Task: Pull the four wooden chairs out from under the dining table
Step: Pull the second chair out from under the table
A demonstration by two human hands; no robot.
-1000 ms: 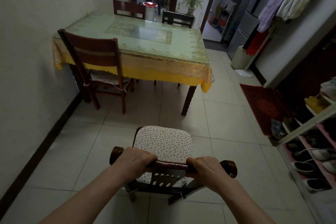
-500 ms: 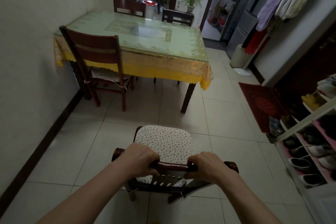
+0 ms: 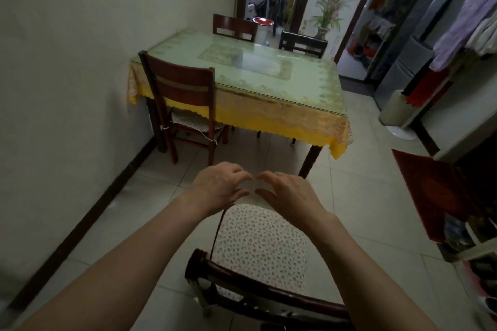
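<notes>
A dark wooden chair (image 3: 258,293) with a floral seat cushion stands on the tiles right below me, well away from the dining table (image 3: 258,75). My left hand (image 3: 219,189) and my right hand (image 3: 289,196) hover over the far edge of its seat, fingers spread, holding nothing. A second chair (image 3: 183,94) stands at the table's near left corner, its seat partly under the yellow cloth. Two more chairs sit at the far side, one on the left (image 3: 234,27) and one on the right (image 3: 302,43), pushed in with only their backrests showing.
A wall runs along the left. A red mat (image 3: 430,191) and a shoe rack (image 3: 478,255) line the right side, with hanging clothes (image 3: 468,21) above. A white bin (image 3: 395,110) stands past the table. A doorway opens behind the table.
Both hands have let go of the near chair's top rail and moved forward over its seat. The view has risen and shifted closer to the chair.
</notes>
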